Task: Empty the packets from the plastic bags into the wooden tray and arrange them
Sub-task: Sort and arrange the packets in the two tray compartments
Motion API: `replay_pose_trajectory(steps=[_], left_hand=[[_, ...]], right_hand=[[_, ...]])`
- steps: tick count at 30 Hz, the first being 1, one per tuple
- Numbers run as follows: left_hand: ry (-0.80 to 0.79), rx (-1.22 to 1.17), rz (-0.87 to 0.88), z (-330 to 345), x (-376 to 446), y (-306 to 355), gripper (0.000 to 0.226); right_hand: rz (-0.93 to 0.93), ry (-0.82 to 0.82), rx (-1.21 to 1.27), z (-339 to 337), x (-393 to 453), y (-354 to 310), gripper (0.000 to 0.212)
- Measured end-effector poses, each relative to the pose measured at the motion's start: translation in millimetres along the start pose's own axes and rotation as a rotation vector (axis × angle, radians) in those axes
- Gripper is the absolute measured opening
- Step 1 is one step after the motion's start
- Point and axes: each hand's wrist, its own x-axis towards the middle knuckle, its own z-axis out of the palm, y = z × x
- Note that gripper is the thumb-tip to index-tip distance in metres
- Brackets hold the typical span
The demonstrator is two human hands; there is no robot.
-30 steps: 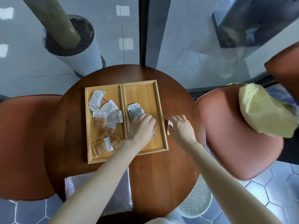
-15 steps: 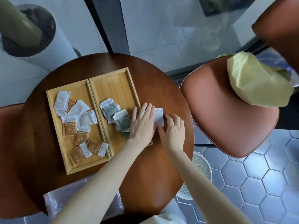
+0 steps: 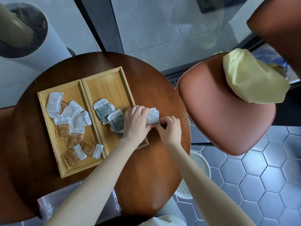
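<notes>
Two shallow compartments make up the light wooden tray [image 3: 76, 172] on the round dark-brown table [image 3: 146, 168], and going from the left, the first holds a loose scatter of brown-and-white paper packets [image 3: 62, 130], some face up, some showing their printed white backs, several overlapping. Below it, at the table's near edge, lies a crumpled clear plastic bag [image 3: 48, 204], which looks emptied. The right compartment carries a small heap of grey-green and white packets [image 3: 107, 114] at its middle, its far end bare. Next comes the left hand [image 3: 136, 123], lying over the tray's right rim with its fingers curled onto a white packet [image 3: 152, 118] that sits just outside the tray on the table. The right hand [image 3: 170, 129] meets it there, thumb and fingertips pinched narrow on the same packet's near edge. So both hands hold one stray packet. Judging by this, emptying seems finished and the work is gathering strays and sorting. The next move probably calls for lifting this packet over the rim into the right compartment, then spreading the heap flat toward the bare end.
</notes>
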Motion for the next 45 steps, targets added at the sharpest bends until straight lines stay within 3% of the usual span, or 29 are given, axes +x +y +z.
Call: replay_pose_trajectory(steps=[4,8,14,19,25,32,38,41,45], left_hand=[[-0.017,-0.020,0.001,-2,1,-1,0.054],[-0.025,-0.023,-0.002,-3,0,0,0.056],[-0.074,-0.027,-0.066,-6,4,4,0.062],[-0.076,-0.043,-0.064,-11,4,10,0.045],[0.016,-0.224,-0.082,-21,-3,8,0.021],[0.139,-0.593,-0.235,-53,-29,-9,0.008],[0.229,-0.224,0.033,-53,-88,-44,0.023],[0.269,-0.160,-0.028,-42,-113,-56,0.025],[0.220,-0.052,-0.079,-24,-126,-64,0.025]], right_hand=[[0.039,-0.074,0.156,-14,1,1,0.011],[0.153,-0.030,0.269,-26,4,9,0.009],[0.292,-0.017,0.361,-34,8,21,0.020],[0.320,-0.016,0.386,-33,9,17,0.016],[0.277,0.076,0.341,-37,9,4,0.012],[0.131,0.055,0.419,-42,-5,-25,0.008],[-0.074,-0.059,0.319,-21,-27,-49,0.003],[-0.255,-0.041,0.084,2,-43,-52,0.004],[-0.531,-0.019,-0.163,34,-64,-45,0.021]])
